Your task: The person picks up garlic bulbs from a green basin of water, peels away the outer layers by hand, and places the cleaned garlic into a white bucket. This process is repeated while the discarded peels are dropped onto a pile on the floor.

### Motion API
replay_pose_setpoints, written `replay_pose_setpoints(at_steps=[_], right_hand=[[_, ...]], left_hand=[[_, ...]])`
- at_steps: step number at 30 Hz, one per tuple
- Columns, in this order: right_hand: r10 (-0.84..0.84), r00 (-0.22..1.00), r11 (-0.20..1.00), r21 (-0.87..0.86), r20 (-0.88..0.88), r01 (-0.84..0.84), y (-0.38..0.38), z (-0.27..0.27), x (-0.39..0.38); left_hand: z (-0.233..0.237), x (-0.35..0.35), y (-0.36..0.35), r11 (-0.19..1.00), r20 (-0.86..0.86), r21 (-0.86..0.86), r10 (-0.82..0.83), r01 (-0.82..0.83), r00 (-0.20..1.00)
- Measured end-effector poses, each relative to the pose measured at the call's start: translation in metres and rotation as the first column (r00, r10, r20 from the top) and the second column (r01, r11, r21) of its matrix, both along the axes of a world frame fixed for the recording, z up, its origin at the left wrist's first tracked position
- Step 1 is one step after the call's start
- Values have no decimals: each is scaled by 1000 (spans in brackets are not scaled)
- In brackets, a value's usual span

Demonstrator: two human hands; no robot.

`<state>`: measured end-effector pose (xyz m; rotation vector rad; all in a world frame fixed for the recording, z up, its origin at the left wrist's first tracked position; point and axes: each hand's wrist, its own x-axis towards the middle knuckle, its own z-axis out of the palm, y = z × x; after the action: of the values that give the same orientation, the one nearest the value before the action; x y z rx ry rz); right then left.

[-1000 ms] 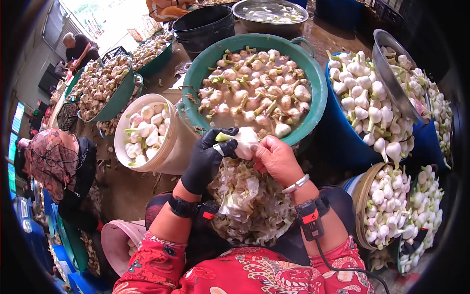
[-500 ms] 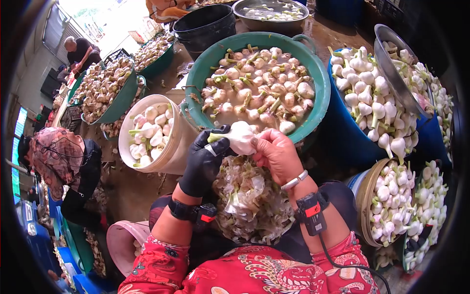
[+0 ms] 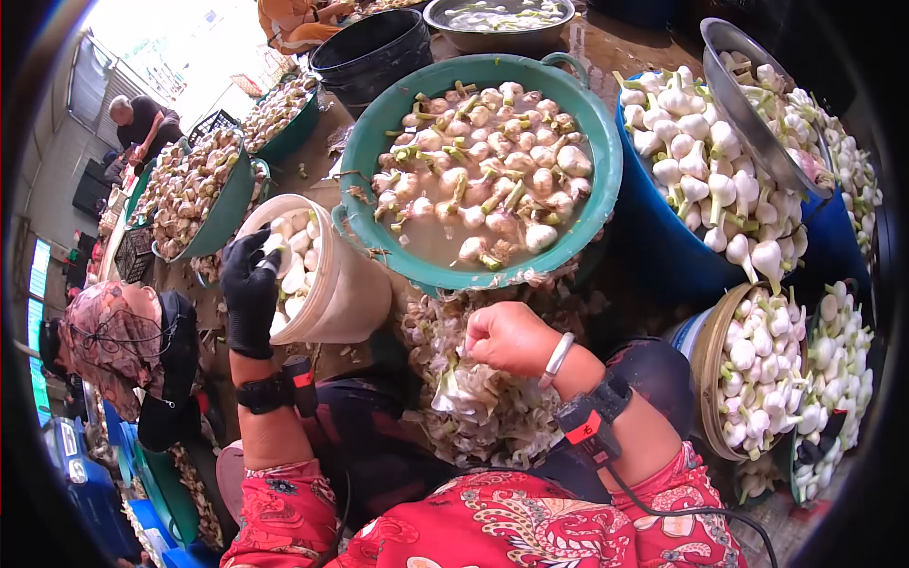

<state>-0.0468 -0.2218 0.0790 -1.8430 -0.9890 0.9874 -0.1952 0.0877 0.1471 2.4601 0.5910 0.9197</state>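
My left hand (image 3: 250, 298), in a black glove, is over the left rim of the white bucket (image 3: 352, 293). Its curled fingers are at a pale garlic bulb (image 3: 276, 246), partly hidden by them. White bulbs lie inside this bucket. My right hand (image 3: 511, 339), bare, is closed above the heap of garlic peelings (image 3: 492, 402); whatever its fingertips pinch is hidden. In front, the green basin (image 3: 606, 189) contains cloudy water and unpeeled bulbs with short stems (image 3: 504, 223).
Blue tub (image 3: 644, 222) of white garlic at right, with a metal bowl (image 3: 748, 90) tilted on it. Another full bucket (image 3: 710, 379) stands below. Black tub (image 3: 369, 66) beyond the basin. A person (image 3: 118, 336) bends at left; others sit farther back.
My left hand has moved left with the peeled bulb, from above the peelings to the white bucket. My right hand has come away from the bulb, lower and closed. The view has shifted slightly.
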Motion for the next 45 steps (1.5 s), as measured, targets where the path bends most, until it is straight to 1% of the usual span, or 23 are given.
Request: replay_pose_setpoints(at_steps=[1,3,5,7,9,11,14,16,18,19,20,21,22,23,25,26,27,29,31,33,39,43,45], right_hand=[[-1,1000,1000,-2,-2,1,-1,5,3],[68,992,997,34,-105,-65,-3,11,9],[72,993,996,54,-98,-66,-4,5,8],[-3,997,1000,19,75,2,-7,3,9],[-51,995,998,37,83,48,-12,2,15],[-169,985,981,102,36,164,-17,3,21],[-284,959,951,133,10,280,-22,10,30],[-374,926,917,130,-47,376,-24,16,35],[-456,887,874,150,-78,462,-21,15,37],[-534,839,822,165,-106,545,-18,13,36],[-517,848,819,221,-117,529,-15,3,35],[-508,853,824,222,-118,521,-11,5,30],[-477,843,769,345,-250,538,-6,8,24],[-420,828,696,454,-372,557,-2,10,18],[-414,873,708,511,-258,487,6,2,13],[-323,852,709,492,-412,506,7,2,11],[-226,803,714,467,-552,522,8,3,10],[-218,783,719,447,-583,533,8,7,7],[-136,662,700,401,-737,590,9,8,8],[-129,664,684,418,-737,597,10,2,9],[-33,426,710,279,-904,647,7,0,14],[62,374,715,303,-925,630,4,0,19],[-49,464,666,317,-885,676,4,2,17]], left_hand=[[-1,15,-16,991,31,-87,-98,100,995],[-8,54,-51,926,-142,-155,-365,344,920],[-25,99,-96,860,-378,-282,-507,425,775],[-64,143,-110,793,-634,-13,-478,610,608],[-76,177,-130,727,-831,50,-350,685,432],[-87,197,-142,644,-901,82,-279,761,333],[-109,205,-134,584,-925,101,-242,806,291],[-111,202,-121,697,-912,44,-264,716,313],[-111,190,-95,832,-678,-231,-510,505,529],[-92,179,-92,797,-478,-432,-599,422,642],[-78,166,-97,697,-290,-645,-603,314,743],[-62,149,-105,525,-107,-819,-537,231,837],[-48,133,-115,317,28,-927,-475,200,879],[-38,116,-125,181,125,-957,-444,226,887],[-34,91,-139,-3,248,-964,-359,264,900],[-46,82,-138,-63,285,-958,-342,281,895],[-44,77,-142,-66,290,-956,-332,285,897],[-39,71,-151,-27,316,-945,-325,325,892],[-40,69,-148,-20,315,-945,-331,328,889],[-45,70,-145,11,307,-944,-338,330,890],[-44,69,-143,20,285,-949,-374,314,883],[-41,67,-147,-60,340,-938,-361,343,868],[-34,68,-151,-94,355,-934,-321,344,878]])
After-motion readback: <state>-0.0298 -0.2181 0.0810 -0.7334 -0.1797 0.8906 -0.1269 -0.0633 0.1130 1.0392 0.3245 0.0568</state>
